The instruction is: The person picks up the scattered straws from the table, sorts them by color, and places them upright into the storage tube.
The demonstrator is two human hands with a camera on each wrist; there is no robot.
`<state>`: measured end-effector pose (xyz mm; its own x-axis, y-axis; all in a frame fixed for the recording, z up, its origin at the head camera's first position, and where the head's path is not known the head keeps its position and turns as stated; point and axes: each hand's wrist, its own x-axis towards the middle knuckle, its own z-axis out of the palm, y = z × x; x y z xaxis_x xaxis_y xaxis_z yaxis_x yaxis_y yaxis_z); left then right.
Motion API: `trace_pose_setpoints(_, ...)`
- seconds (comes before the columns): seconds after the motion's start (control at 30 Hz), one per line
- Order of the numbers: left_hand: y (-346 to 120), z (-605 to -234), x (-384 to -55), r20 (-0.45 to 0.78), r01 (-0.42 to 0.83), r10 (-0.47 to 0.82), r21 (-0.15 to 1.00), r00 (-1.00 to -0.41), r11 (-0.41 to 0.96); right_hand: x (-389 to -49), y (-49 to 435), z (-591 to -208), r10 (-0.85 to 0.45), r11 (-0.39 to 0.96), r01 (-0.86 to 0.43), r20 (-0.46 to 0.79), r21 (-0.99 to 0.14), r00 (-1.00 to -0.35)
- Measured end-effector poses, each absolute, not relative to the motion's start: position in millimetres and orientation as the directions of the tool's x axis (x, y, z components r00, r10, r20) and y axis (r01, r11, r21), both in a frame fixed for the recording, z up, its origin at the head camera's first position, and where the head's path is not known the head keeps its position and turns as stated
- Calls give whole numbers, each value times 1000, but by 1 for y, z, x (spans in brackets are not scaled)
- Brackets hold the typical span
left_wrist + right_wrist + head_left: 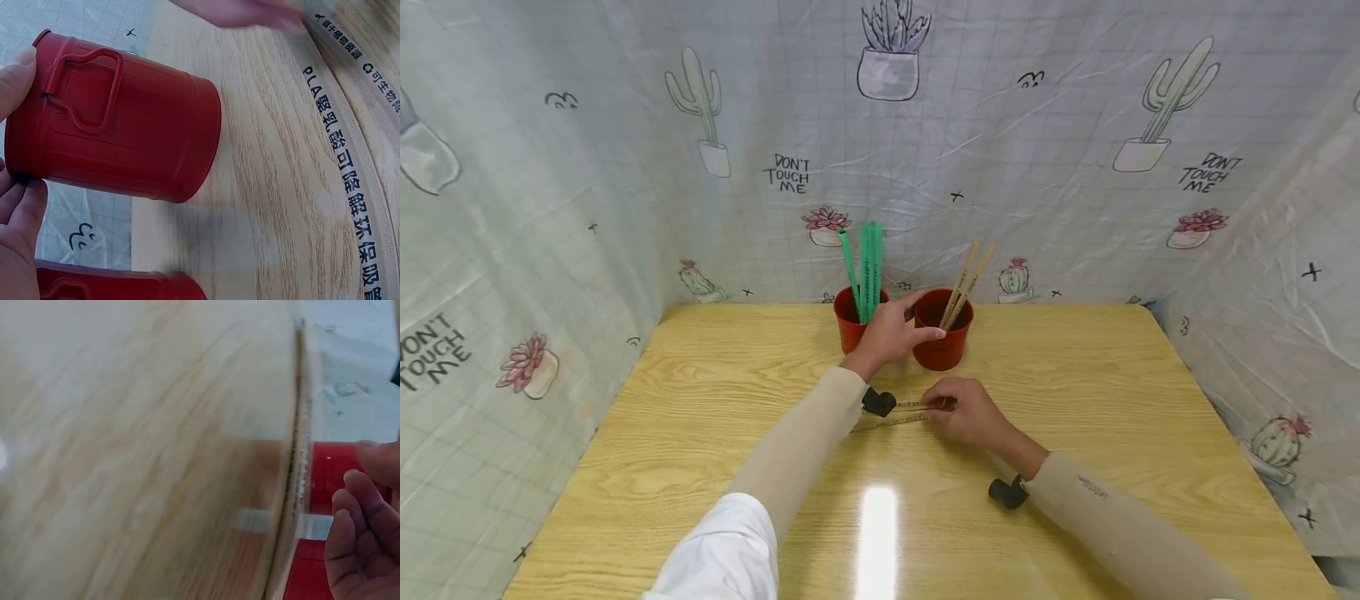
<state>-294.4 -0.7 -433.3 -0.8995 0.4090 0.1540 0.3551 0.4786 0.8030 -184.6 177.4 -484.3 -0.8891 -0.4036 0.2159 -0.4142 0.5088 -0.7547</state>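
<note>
In the head view my left hand holds the right-hand red bucket from its left, thumb and fingers at the rim. The left wrist view shows this bucket with its wire handle, and thumb and fingertips on its upper part. Two tan straws stand in it. More wrapped, printed straws lie on the table in front. My right hand is over their right end with bent fingers. In the right wrist view its fingertips appear apart from the blurred straws.
A second red bucket stands left of the held one, with several green straws upright in it. The wood-grain table ends at a printed cloth backdrop behind and at both sides.
</note>
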Motion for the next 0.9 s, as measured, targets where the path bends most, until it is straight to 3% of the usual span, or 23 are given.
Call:
trace_pose_setpoints(0.3, -1, -432, -295, 141, 352, 417, 798, -898, 489, -185, 172, -488, -557, 666, -554, 161, -500, -815)
trace_pose_setpoints(0.57, -1, -432, -295, 123, 341, 414, 791, -902, 507, -187, 170, -487, -662, 657, -658, 135, -368, -737)
trace_pose_setpoints(0.9, -1, -430, -294, 130, 340, 411, 800, -902, 494, -179, 165, -469, -751, 660, -747, -91, -80, -654)
